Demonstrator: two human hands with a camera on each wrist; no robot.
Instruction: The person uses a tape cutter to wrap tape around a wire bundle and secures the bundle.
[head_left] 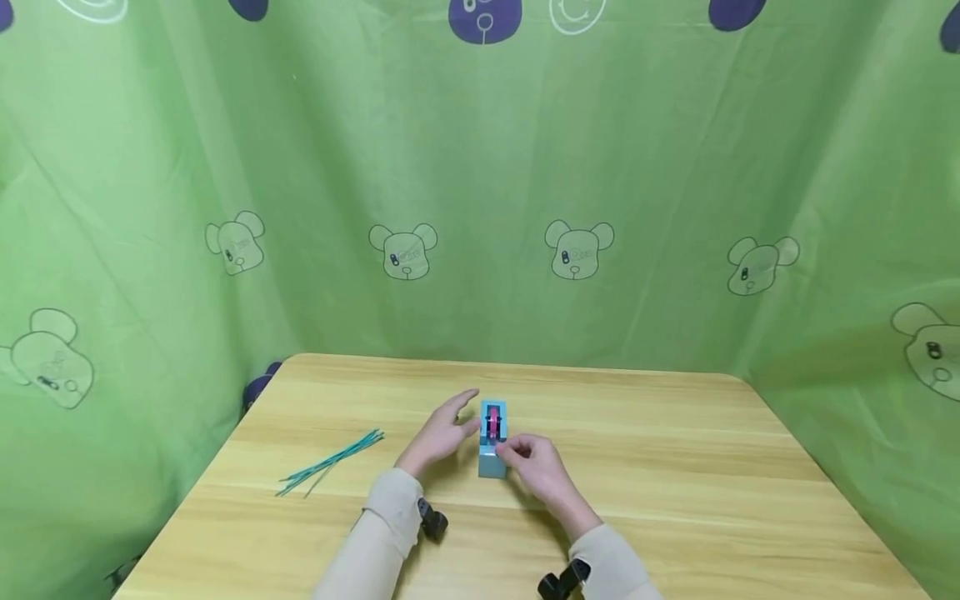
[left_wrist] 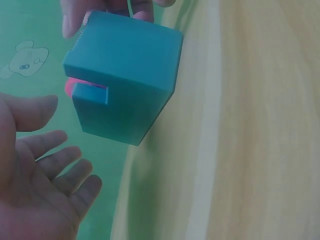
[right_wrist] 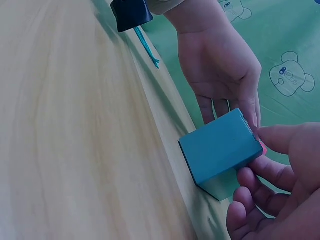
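A green curtain (head_left: 480, 150) fills the upper part of the head view, above a wooden table (head_left: 712, 475). Low in the centre, the left hand (head_left: 440, 435) is loosely spread and holds nothing, just beside a blue dispenser (head_left: 492, 465). The right hand (head_left: 543, 470) pinches the dispenser's toothed end between thumb and forefinger. The dispenser sits on the table, below mid-frame; teal strips (head_left: 333, 461) lie lower left. A pink wheel (head_left: 492, 422) fills the dispenser's slot.

left sleeve (head_left: 367, 546): beige, long, creased | right sleeve (head_left: 617, 562): matching beige | left wrist camera (head_left: 432, 522): black, stubby | right wrist camera (head_left: 564, 580): black, rounded end | left hand (head_left: 438, 435), right hand (head_left: 540, 470): bare
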